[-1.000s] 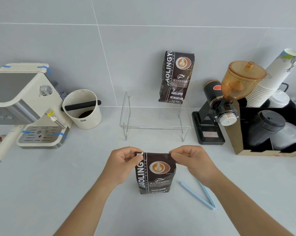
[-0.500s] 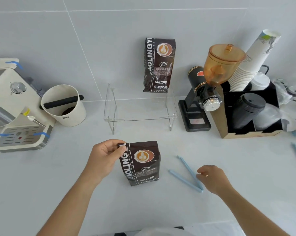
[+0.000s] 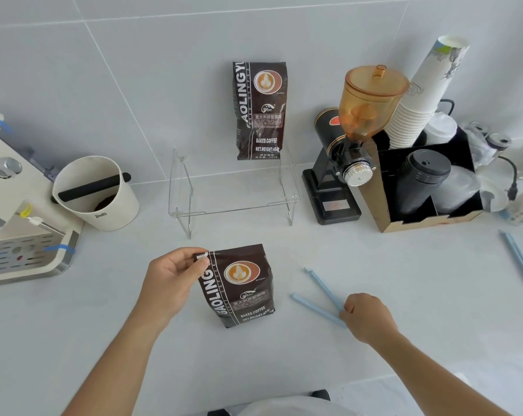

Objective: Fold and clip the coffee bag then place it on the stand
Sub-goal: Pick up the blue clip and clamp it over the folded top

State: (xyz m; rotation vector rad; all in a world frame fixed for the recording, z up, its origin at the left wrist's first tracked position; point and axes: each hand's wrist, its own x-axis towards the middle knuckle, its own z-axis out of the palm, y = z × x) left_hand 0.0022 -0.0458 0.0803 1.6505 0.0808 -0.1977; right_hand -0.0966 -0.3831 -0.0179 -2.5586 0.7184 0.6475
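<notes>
A dark brown coffee bag (image 3: 242, 291) stands upright on the white counter with its top folded down. My left hand (image 3: 174, 279) pinches the folded top at its left corner. To the right of the bag lies a light blue V-shaped bag clip (image 3: 320, 295), spread apart. My right hand (image 3: 368, 318) rests on the clip's hinge end with its fingers closed around it. The clear acrylic stand (image 3: 233, 202) sits behind the bag, and a second, taller coffee bag (image 3: 260, 111) stands on its back right part against the wall.
An espresso machine (image 3: 23, 223) and a white knock box (image 3: 96, 192) sit at the left. A coffee grinder (image 3: 350, 151), a cardboard organiser (image 3: 428, 217) with lids and a stack of paper cups (image 3: 425, 94) are at the right. Another blue clip (image 3: 520, 258) lies far right.
My right hand let go of the bag's top, moved right and closed on the blue clip's hinge end. My left hand kept hold of the folded top. The camera shifted right.
</notes>
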